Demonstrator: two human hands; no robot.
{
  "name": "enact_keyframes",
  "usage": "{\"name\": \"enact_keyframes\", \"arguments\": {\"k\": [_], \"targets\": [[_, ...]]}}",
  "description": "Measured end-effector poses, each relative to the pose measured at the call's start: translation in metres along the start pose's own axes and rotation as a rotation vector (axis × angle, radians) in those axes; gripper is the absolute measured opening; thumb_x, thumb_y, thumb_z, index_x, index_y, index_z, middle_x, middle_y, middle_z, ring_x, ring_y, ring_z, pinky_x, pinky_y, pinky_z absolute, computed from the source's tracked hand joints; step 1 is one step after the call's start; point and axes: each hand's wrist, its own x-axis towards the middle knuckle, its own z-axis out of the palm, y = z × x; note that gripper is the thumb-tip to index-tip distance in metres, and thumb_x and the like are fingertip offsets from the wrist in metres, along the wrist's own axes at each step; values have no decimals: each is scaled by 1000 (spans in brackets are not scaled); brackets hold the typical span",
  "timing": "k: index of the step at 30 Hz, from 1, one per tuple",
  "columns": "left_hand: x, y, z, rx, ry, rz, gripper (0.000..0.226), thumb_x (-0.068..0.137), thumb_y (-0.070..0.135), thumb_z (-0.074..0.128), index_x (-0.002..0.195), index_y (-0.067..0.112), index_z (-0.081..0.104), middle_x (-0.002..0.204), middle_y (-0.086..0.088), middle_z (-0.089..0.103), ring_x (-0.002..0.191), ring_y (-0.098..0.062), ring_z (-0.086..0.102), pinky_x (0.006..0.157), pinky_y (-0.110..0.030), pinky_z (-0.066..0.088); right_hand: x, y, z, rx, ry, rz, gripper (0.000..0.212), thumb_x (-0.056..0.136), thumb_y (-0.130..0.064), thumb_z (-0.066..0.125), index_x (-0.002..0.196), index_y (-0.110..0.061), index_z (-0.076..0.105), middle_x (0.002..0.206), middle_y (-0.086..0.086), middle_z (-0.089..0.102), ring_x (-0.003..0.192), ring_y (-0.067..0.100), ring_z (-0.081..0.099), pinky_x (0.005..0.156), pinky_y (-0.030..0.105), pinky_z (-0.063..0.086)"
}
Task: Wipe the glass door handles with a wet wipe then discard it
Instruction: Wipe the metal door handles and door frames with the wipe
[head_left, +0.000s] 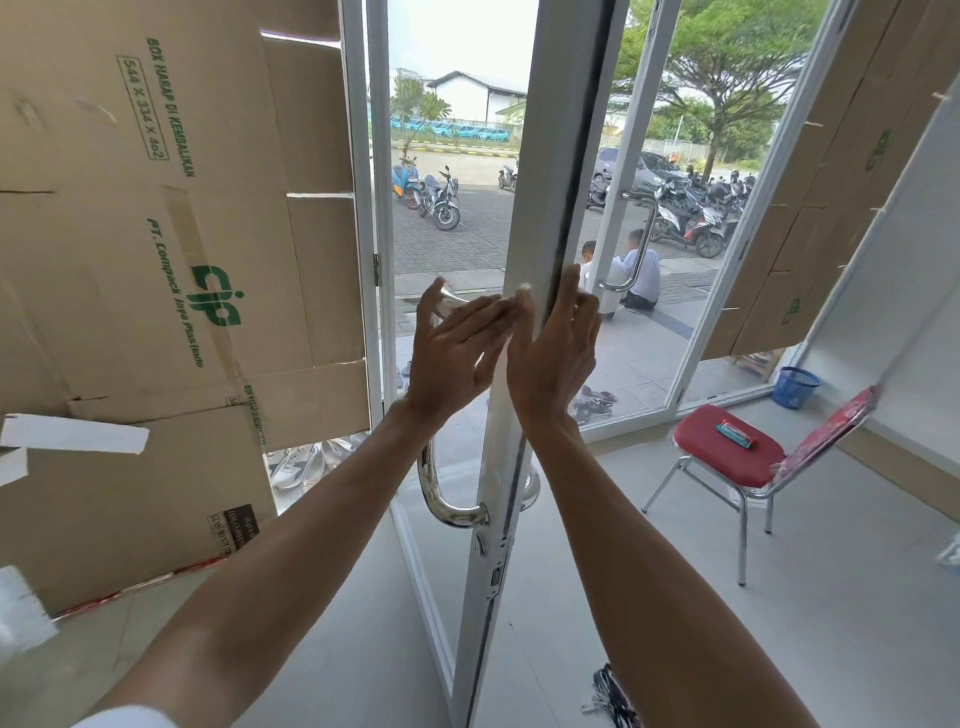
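Observation:
A glass door (524, 156) with a white frame stands edge-on in front of me. A curved chrome handle is on each face: the left handle (441, 499) and the right handle (531, 488), mostly hidden by the frame. My left hand (457, 348) is raised by the left handle's upper bend, fingers spread and flat toward the door edge. My right hand (556, 353) wraps the door edge at the same height. A small white bit of the wet wipe (522, 288) shows at its thumb tip. A second door's handle (638, 244) is further right.
Flattened cardboard boxes (156, 234) cover the left wall. A red padded chair (727, 457) with a wipes pack (735, 434) stands to the right, and a blue basket (795, 387) sits behind it. People sit outside on the pavement, with shoes at the threshold.

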Motion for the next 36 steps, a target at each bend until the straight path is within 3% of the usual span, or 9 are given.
{"name": "enact_keyframes", "arguments": {"k": [3,8,19,23,28,30,32,34,36], "targets": [[7,-6,0,-47,45,-89,15,94,20,68,104,20,79,110,7,75,108,-10,69,113,-56,31,1,1,0,6,12,-7,55,95,-43,53,137,-8,49,111,12,59,101,26,58,66,31,51],[4,-12,1,-96,-55,26,19,93,18,68,108,22,78,117,10,72,115,-10,66,109,-62,32,2,3,2,9,38,-10,53,95,-41,55,135,-7,52,109,12,60,99,25,60,65,30,51],[9,-23,2,-267,-102,-168,16,90,22,74,105,20,79,110,6,75,112,-8,67,114,-53,31,4,8,3,11,34,-29,56,93,-40,58,136,-6,51,112,13,61,102,25,59,69,31,52],[3,-35,1,-264,57,-339,17,96,11,63,104,10,78,105,-3,76,105,-16,71,98,-48,49,5,9,4,10,47,-28,55,93,-39,59,136,-6,51,112,14,60,103,25,59,68,32,53],[-9,-40,-1,-335,119,-597,20,99,13,59,110,7,76,110,-6,74,108,-10,68,96,-28,53,3,9,7,15,63,-20,56,94,-38,59,137,-5,50,113,14,59,104,25,58,70,34,53],[-21,-46,5,-362,98,-788,23,99,21,60,112,10,75,102,-13,76,91,-6,72,77,-30,57,2,10,7,20,62,-20,56,94,-38,59,137,-5,50,113,14,59,104,26,58,72,35,53],[-36,-54,12,-337,39,-916,33,98,36,58,114,12,74,80,-19,75,54,-1,60,50,-23,39,2,10,8,25,62,-20,56,94,-38,59,137,-5,50,114,13,60,105,25,58,73,35,53],[-53,-57,17,-335,-9,-946,47,95,49,51,114,13,75,71,-16,74,46,2,44,48,-19,30,3,11,8,29,63,-20,56,93,-38,59,137,-5,50,114,13,60,106,25,58,73,35,54],[-70,-57,19,-373,-49,-987,40,96,42,54,111,12,76,69,-19,72,45,7,41,48,-16,29,4,11,8,22,60,-16,56,94,-39,59,138,-6,49,114,12,60,105,25,58,71,35,54]]}}
